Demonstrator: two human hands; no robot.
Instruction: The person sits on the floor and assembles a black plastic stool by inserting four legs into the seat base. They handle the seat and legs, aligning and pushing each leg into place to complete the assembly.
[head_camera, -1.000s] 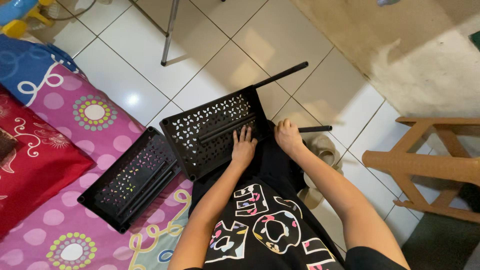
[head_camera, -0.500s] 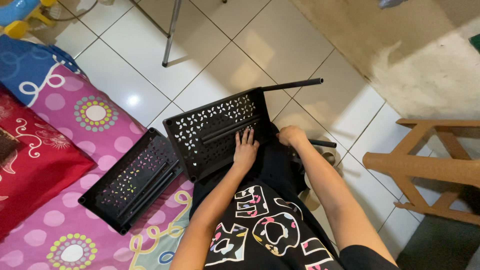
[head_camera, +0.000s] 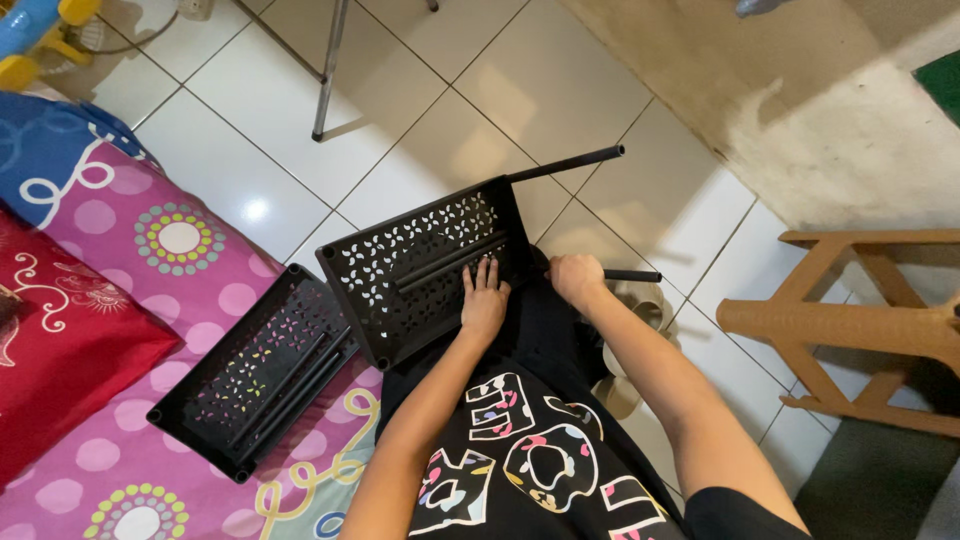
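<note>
A black perforated plastic shelf tray (head_camera: 420, 260) rests on my lap, tilted, with loose black rods lying inside it. My left hand (head_camera: 484, 300) lies flat on the tray's near side, fingers spread over the rods. My right hand (head_camera: 577, 278) is closed around a black rod (head_camera: 630, 275) at the tray's right corner. Another black rod (head_camera: 565, 164) sticks out from the tray's far right corner. A second black perforated tray (head_camera: 255, 370) holding several rods lies on the patterned mattress to my left.
A pink and blue patterned mattress (head_camera: 150, 250) with a red pillow (head_camera: 60, 340) fills the left. A brown wooden stool (head_camera: 860, 320) lies on its side at right. White floor tiles (head_camera: 450, 100) and a metal leg (head_camera: 328, 70) lie ahead.
The tray on my lap has turned slightly, its far rod swinging upward and right. My right hand has shifted along the tray's right corner and closed on the rod.
</note>
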